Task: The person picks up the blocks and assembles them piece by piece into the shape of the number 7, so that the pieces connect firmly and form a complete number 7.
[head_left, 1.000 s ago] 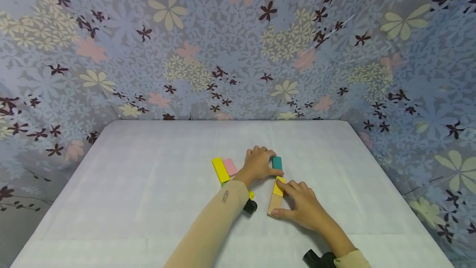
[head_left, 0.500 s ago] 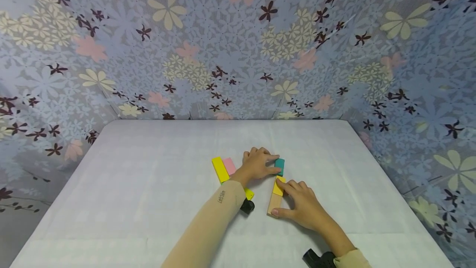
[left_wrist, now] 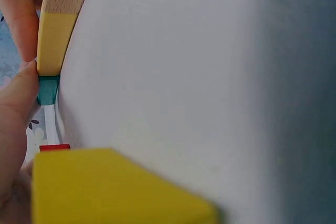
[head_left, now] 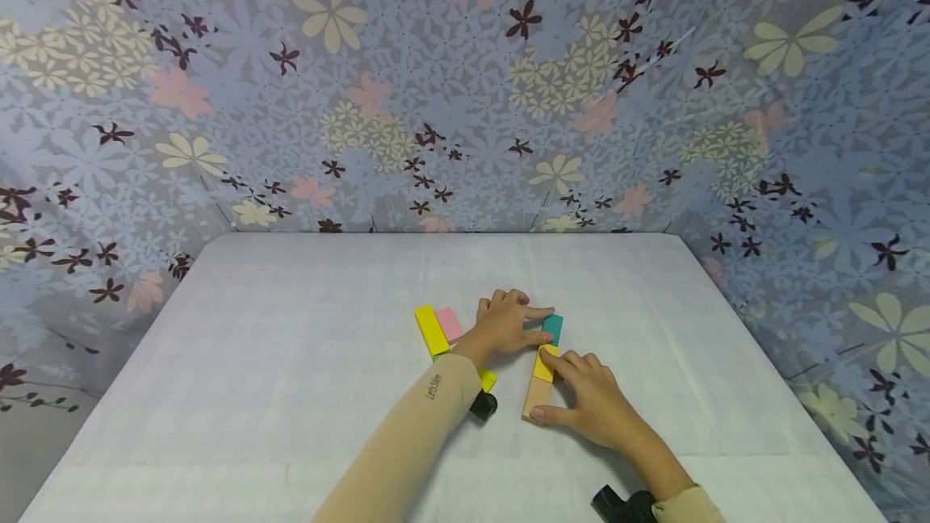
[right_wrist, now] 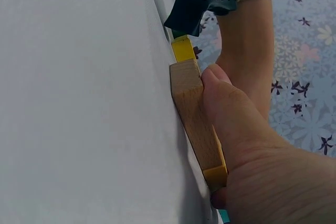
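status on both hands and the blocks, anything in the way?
Left grip pinches teal block. Right grip holds yellow-and-wood row. Teal appears to touch row's yellow end. Pink block off left, not in the way.

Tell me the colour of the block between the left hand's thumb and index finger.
The block is teal; the head view shows it best.

The light here is soft and even, and I believe it falls from above. In the head view the white tabletop [head_left: 291, 329] looks bright, with faint shadows beside the left sleeve [head_left: 407, 442] and the right hand [head_left: 599, 402]. Both wrist views are dimmer and more grey. In the left one, the close yellow block [left_wrist: 115, 187] is out of focus, and the right side becomes dark blur. In the right one, a soft shadow follows the wooden block [right_wrist: 197, 124].
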The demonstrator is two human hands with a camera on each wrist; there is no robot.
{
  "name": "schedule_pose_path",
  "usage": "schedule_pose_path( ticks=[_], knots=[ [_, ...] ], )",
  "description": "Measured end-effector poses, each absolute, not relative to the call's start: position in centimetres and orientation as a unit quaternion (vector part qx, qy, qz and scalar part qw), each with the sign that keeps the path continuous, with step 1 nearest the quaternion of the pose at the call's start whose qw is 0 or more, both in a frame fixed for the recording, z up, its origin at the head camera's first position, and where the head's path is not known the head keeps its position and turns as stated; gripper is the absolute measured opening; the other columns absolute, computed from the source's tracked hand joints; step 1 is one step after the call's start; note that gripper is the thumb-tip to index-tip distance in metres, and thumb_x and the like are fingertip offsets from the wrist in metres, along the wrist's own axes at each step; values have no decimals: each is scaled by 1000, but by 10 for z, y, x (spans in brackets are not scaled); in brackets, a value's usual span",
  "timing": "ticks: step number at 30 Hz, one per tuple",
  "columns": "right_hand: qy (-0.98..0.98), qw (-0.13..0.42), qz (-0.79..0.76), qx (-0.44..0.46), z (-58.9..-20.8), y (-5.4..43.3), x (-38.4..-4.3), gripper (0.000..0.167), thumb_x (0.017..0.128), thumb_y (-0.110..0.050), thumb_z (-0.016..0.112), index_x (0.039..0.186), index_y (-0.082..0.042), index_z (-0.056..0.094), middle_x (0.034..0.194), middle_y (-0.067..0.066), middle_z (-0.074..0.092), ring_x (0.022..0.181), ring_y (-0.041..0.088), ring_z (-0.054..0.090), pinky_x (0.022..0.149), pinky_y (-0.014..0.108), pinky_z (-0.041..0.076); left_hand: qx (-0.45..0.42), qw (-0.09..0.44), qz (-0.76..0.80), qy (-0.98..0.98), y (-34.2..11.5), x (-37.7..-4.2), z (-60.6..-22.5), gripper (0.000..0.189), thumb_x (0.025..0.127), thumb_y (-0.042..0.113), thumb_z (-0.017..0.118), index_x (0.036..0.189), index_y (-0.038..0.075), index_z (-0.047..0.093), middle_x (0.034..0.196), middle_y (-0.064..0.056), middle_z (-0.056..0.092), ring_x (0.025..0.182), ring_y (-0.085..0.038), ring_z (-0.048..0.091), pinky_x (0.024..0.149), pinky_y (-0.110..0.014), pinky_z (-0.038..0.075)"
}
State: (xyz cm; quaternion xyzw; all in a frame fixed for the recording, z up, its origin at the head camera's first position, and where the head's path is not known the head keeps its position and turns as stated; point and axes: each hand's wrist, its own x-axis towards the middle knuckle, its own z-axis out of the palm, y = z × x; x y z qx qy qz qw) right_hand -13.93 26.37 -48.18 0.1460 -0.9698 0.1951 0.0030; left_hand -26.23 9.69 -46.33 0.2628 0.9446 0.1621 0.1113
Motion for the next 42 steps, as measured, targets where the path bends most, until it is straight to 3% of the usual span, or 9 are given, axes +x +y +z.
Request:
schedule_pose_path(
  ticks=[10,21,28,35,42],
  knots=[
    [-967,6,205,151,-483,263,-139,94,74,-78,63,146,-18,51,123,-5,60,99,11,44,87,41,39,264,116,151,946,93,-259,-463,58,93,68,48,147,53,35,161,-1,30,143,-24,32,108,-47,28],
    [-971,9,191,145,-481,263,-139,88,78,-75,63,147,-22,48,116,-6,60,98,11,44,83,38,39,258,104,195,941,62,-260,-452,61,94,62,52,151,46,35,158,-3,35,141,-29,34,113,-53,26],
    [-976,-3,179,122,-480,263,-144,101,72,-80,64,151,-21,42,106,-6,59,93,13,42,80,36,37,222,98,272,931,23,-264,-449,60,95,57,56,150,40,40,155,-5,37,138,-31,34,111,-53,24],
    [-980,-16,164,107,-481,268,-153,119,63,-90,60,154,-17,36,118,-1,57,98,15,42,85,38,38,183,77,293,935,-15,-266,-450,62,93,55,60,149,33,44,153,-9,40,137,-34,35,110,-57,25],
    [-978,-13,172,119,-482,274,-161,123,62,-90,61,155,-13,34,127,3,56,104,17,43,85,39,36,141,69,291,944,-44,-264,-458,67,89,55,66,148,29,46,153,-9,42,138,-34,37,108,-56,28]
  ],
)
